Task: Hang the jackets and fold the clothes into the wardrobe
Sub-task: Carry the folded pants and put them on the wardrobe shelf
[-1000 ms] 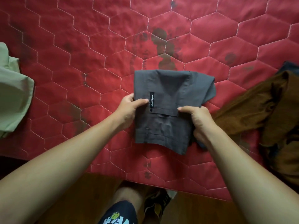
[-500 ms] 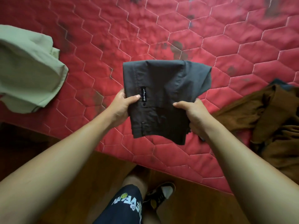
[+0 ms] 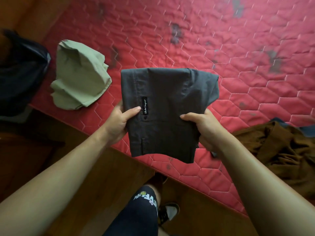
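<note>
A folded dark grey garment [image 3: 167, 106] with a small black label is held up in the air above the near edge of the red quilted mattress [image 3: 221, 48]. My left hand [image 3: 119, 121] grips its left side, thumb on top by the label. My right hand [image 3: 202, 128] grips its right side, thumb on top and fingers underneath. A folded pale green garment [image 3: 80, 75] lies on the mattress at the left. A crumpled brown garment [image 3: 281, 150] lies on the mattress at the right, with a bit of blue cloth behind it.
A dark bag or garment [image 3: 20, 75] sits at the far left beyond the mattress corner. Wooden floor [image 3: 85, 167] runs along the mattress's near edge. My leg in dark printed shorts and a shoe [image 3: 168, 212] stand on it below the hands.
Both hands have lifted the grey garment off the mattress and carried it left and toward me. The view has swung left, bringing the green garment and the dark item at the far left into sight.
</note>
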Motion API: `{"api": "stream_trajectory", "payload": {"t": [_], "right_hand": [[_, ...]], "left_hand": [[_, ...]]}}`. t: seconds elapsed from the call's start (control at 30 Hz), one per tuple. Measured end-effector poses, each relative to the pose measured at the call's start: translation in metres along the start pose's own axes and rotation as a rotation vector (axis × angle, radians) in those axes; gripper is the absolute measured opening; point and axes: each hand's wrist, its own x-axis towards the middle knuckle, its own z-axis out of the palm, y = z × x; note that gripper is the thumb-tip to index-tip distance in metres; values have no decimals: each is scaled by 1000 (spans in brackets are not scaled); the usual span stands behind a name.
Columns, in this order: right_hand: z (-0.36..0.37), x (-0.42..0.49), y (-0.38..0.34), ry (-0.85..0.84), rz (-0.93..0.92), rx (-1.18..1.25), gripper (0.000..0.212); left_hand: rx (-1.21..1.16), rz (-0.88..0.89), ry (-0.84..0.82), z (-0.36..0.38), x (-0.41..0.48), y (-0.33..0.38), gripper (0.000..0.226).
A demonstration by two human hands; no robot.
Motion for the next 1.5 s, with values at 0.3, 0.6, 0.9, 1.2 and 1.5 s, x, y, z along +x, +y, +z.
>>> {"api": "stream_trajectory", "payload": {"t": [0.3,0.6,0.9,1.2,1.5], "right_hand": [[56,-101,-75,-137,-149,-13,23],[99,-190,-146,-163,-251,-36,30],[133,-277,-203,-201,-299,-43,36],[172,-340,-237,-231,-371,-85,39],[265,-363,-245,-336,-438,-98,36]], "left_hand": [[2,168,42,0,-102,117,31],[-49,281,56,6,-175,198,36],[-85,378,35,10,-239,267,30],[-110,435,4,-10,-298,323,37],[-135,551,80,-87,-329,357,40]]}}
